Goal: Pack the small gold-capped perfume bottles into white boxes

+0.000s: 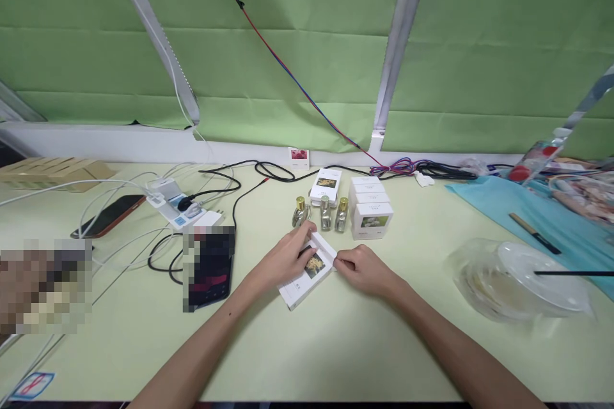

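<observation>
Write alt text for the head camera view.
Two bare hands hold a small white box on a pale green table: the left hand steadies it, the right hand pinches its end flap. Behind stand three gold-capped bottles and a stack of white boxes; cables and phones lie left, a clear plastic container right.

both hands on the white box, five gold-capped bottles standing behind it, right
No, the head view shows three gold-capped bottles, not five. The left hand and right hand are both on the white box, bottles standing behind it.
</observation>
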The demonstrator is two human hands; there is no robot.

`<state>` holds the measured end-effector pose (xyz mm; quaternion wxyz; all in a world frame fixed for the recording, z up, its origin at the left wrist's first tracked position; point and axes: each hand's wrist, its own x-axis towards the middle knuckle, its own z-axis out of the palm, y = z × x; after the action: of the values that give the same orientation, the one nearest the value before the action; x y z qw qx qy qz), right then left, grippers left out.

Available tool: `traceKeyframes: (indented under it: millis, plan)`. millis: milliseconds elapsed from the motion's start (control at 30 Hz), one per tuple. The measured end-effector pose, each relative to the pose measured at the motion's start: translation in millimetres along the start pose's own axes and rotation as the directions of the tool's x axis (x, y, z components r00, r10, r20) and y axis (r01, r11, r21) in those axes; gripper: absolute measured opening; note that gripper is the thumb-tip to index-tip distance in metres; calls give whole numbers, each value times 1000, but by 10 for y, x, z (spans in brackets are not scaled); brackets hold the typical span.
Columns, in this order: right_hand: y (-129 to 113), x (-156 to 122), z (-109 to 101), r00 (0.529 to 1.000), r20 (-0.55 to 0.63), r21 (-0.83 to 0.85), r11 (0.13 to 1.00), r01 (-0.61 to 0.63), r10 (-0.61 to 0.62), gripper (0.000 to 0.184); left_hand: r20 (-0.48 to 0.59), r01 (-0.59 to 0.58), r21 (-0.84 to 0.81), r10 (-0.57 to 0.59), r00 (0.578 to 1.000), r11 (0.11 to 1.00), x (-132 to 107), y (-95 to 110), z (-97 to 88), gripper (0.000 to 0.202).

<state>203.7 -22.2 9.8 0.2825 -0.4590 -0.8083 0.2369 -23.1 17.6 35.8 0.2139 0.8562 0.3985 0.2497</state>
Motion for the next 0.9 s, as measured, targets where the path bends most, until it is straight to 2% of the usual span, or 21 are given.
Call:
traceKeyframes:
  millis: [233, 333, 567, 667, 733, 800, 900]
  plan:
    - [-4, 3, 21, 1000, 23, 24, 1000, 8, -9, 27, -46, -22, 65, 25, 999, 998, -5, 29, 12, 23]
    - [-35, 5, 38, 1000, 26, 46, 999, 12, -14, 32, -46, -32, 126, 38, 998, 991, -9, 31, 21, 26]
    - [-59, 11, 99, 998, -1, 58, 996, 63, -63, 37, -51, -198, 171, 210, 976, 965, -30, 185, -44, 33]
    - [-34, 17, 121, 998, -6, 28, 997, 68, -68, 34, 53, -225, 192, 219, 974, 955, -67, 228, -40, 74]
    - [-27, 18, 127, 998, -8, 22, 998, 60, -59, 34, 88, -232, 200, 219, 972, 952, -90, 225, -23, 89]
    - [-29, 17, 118, 999, -14, 24, 998, 51, -51, 33, 99, -218, 208, 201, 974, 953, -103, 214, -5, 84]
    - [-38, 12, 76, 998, -19, 29, 998, 60, -59, 31, 134, -181, 214, 155, 979, 960, -103, 209, 9, 61]
